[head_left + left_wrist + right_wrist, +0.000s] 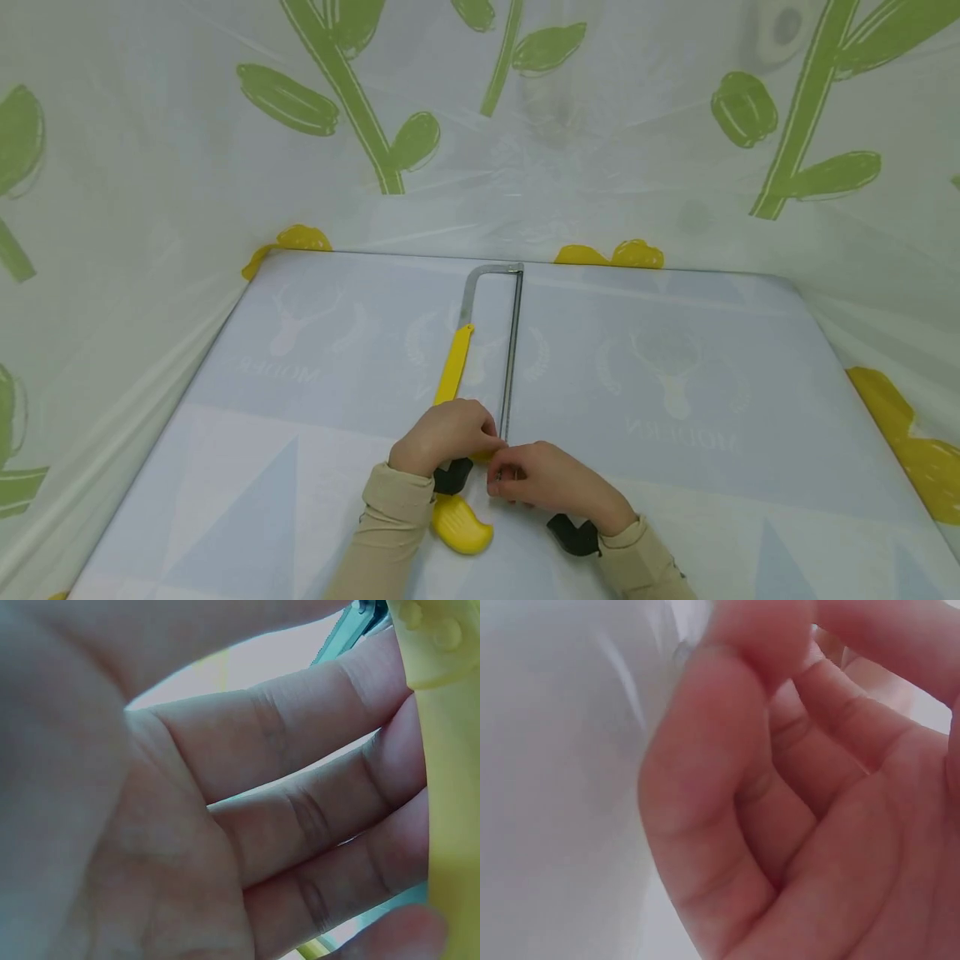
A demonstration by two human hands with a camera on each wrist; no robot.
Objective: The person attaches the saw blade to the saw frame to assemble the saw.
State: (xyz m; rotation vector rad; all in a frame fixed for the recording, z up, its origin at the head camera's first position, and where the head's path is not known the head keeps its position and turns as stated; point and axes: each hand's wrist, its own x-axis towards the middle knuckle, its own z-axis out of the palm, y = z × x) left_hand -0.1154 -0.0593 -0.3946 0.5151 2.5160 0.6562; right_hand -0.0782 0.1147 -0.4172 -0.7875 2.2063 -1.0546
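Observation:
A hacksaw [454, 362] lies on the table, its curved metal front toward the far edge and its yellow handle [462, 525] toward me. The thin blade [513, 350] runs along its right side. My left hand [452, 429] grips the saw where frame and handle meet; in the left wrist view its fingers reach behind the yellow handle [454, 802]. Beside it, my right hand [551, 479] has thumb and index finger [705, 750] pinched together at the blade's near end. I cannot tell which small part sits between those fingertips, since they cover it.
The table [675, 350] is covered in a pale cloth with deer prints and blue triangles. A white curtain [600, 150] with green leaves hangs behind and along both sides. Black pieces [576, 535] sit beneath both wrists.

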